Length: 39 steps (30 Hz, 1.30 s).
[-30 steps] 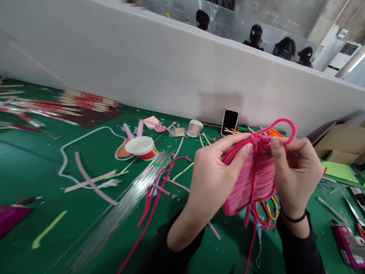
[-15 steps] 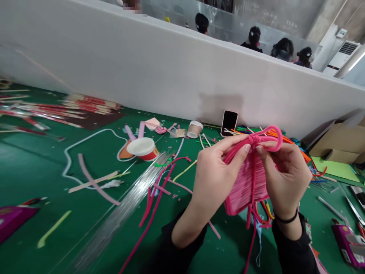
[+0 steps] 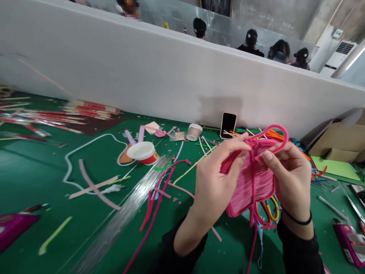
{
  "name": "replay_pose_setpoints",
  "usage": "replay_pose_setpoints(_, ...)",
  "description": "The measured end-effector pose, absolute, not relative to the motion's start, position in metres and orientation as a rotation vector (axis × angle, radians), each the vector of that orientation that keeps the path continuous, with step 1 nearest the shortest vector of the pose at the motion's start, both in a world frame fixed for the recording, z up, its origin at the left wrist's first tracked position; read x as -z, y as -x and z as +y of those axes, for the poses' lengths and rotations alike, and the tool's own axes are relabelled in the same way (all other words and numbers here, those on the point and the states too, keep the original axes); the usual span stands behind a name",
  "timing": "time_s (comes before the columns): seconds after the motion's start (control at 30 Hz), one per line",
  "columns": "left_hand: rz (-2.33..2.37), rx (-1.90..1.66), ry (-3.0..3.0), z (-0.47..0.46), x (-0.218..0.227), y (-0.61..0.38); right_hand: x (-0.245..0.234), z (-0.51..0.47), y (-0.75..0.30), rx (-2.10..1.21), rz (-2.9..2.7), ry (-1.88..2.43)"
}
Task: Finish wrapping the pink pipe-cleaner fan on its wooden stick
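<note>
Between my hands is a pink yarn-wrapped piece (image 3: 242, 190) edged with thick pink fuzzy stem, held tilted above the green table. My left hand (image 3: 218, 182) is closed around its upper left corner, thumb in front. At the upper right, my right hand (image 3: 293, 175) pinches a pink fuzzy stem (image 3: 281, 127) that arches in a loop over the top edge. Another pink strand runs down the front of the piece and hangs below it. Scissors with red and yellow handles (image 3: 273, 209) lie beneath, partly hidden by the piece.
A paper cup (image 3: 145, 154), a bundle of clear strips (image 3: 122, 205) and loose pink stems (image 3: 154, 213) lie to the left. A phone (image 3: 228, 125) leans on the white partition (image 3: 128, 68). Cardboard (image 3: 339, 140) and a purple box (image 3: 348, 243) are right. People sit beyond the partition.
My right hand has drawn slightly right, away from my left, and the loop at the top has widened. The piece has turned a little, showing more of the scissors.
</note>
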<state>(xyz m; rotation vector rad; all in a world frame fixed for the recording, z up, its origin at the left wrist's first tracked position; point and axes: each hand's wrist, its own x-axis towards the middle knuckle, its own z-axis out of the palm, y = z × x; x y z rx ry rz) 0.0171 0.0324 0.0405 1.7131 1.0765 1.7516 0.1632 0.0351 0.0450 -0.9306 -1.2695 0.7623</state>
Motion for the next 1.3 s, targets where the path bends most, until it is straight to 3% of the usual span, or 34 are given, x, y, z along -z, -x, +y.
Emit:
replay_pose_setpoints(0.17, 1.077, -1.756, -1.933, 0.03, -0.037, -0.015, -0.044, 0.035, -0.165, -0.992, -1.206, 0.886)
replay_pose_setpoints(0.57, 1.049, -1.917, -2.179, 0.029, -0.034, -0.018, -0.049, 0.028, -0.161, -1.045, -1.157, 0.852)
replay_pose_setpoints(0.87, 1.231, -1.868, -1.933, 0.023, -0.035, -0.024, -0.038, 0.027, -0.144, -0.61, -1.263, 0.798)
replay_pose_setpoints(1.13, 1.111, -1.815, -1.944, 0.026, -0.036, -0.022, -0.042, 0.031, -0.165, -0.334, -1.652, 0.871)
replay_pose_setpoints(1.3, 1.141, -1.706, -1.717, 0.024, -0.037, -0.022, -0.035, 0.031, -0.166, 0.003, -1.501, 0.928)
